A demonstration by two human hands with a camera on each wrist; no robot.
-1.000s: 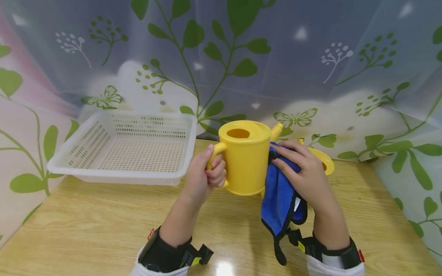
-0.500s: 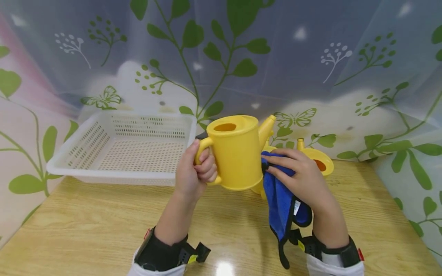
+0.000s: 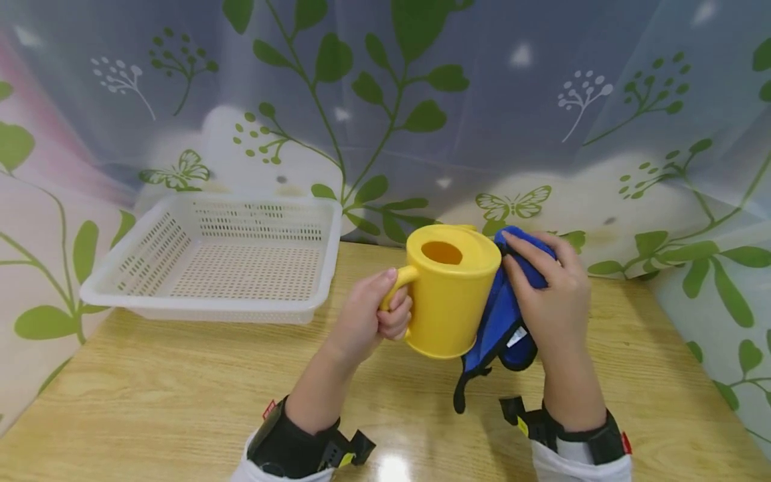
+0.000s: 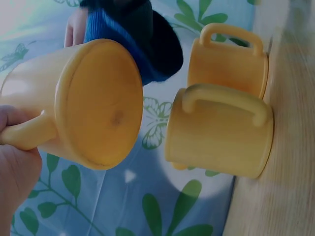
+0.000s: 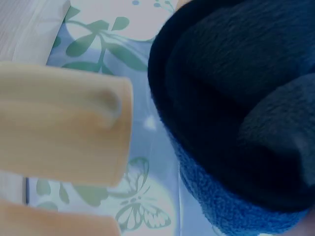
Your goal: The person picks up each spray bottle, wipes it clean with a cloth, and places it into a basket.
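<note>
In the head view, my left hand [image 3: 369, 314] grips the handle of a yellow watering can [image 3: 448, 308] held up over the table. Its top opening faces me, and most of the spout is hidden. My right hand [image 3: 557, 291] holds a blue cloth [image 3: 496, 314] with black edging and a white tag against the can's right side, where the spout is. Part of the cloth hangs below the fingers. From the left wrist, the can's round base [image 4: 103, 103] shows a small dark smudge, with the cloth beyond it. Cloth folds fill much of the right wrist view.
Two more yellow watering cans, a nearer one [image 4: 221, 132] and a farther one [image 4: 226, 64], stand on the table in the left wrist view. A white perforated basket [image 3: 205, 304] sits at the back left. Behind the wooden table [image 3: 199, 402] hangs a leaf-patterned curtain [image 3: 385, 161].
The can first shifted left with its spout showing, then came back right and lower. My right hand and the cloth have moved up, and the cloth now covers the spout area.
</note>
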